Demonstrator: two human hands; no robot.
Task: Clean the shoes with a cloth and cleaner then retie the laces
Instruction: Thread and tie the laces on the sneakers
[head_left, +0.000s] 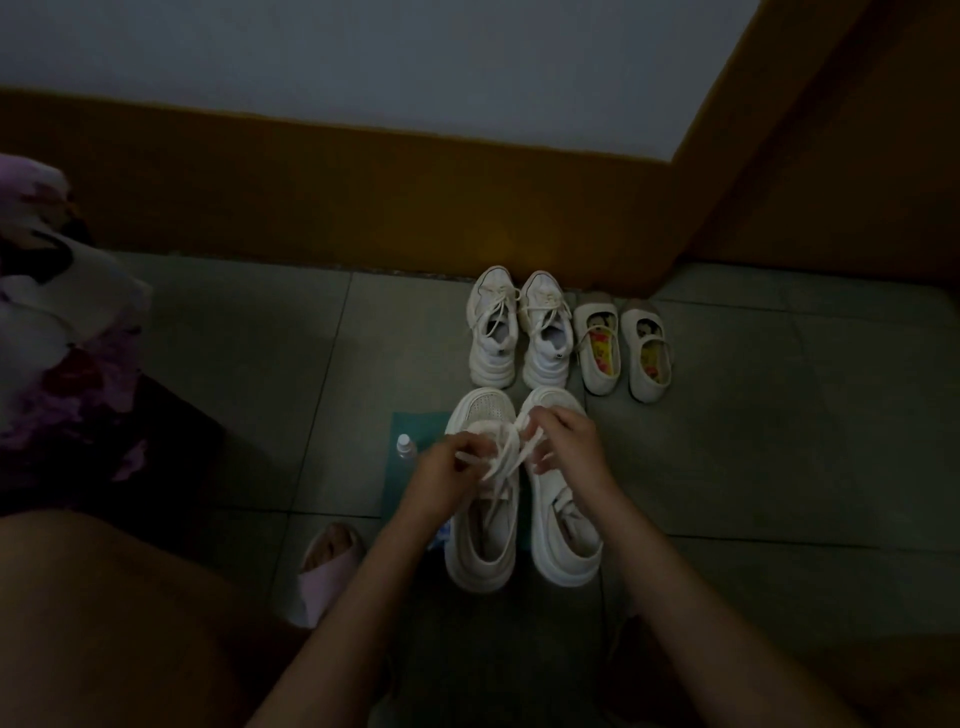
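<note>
1. White laces are being pinched in the fingers of the left hand, closed on a strand.
2. Another strand is being gripped by the right hand, fingers closed.
3. The laces are being worked above the left sneaker, beside the right sneaker, on the tiled floor.
4. A small bottle and teal cloth are being left just beside them.
5. Two more pairs are being kept by the wall: laced sneakers and strap shoes.
</note>
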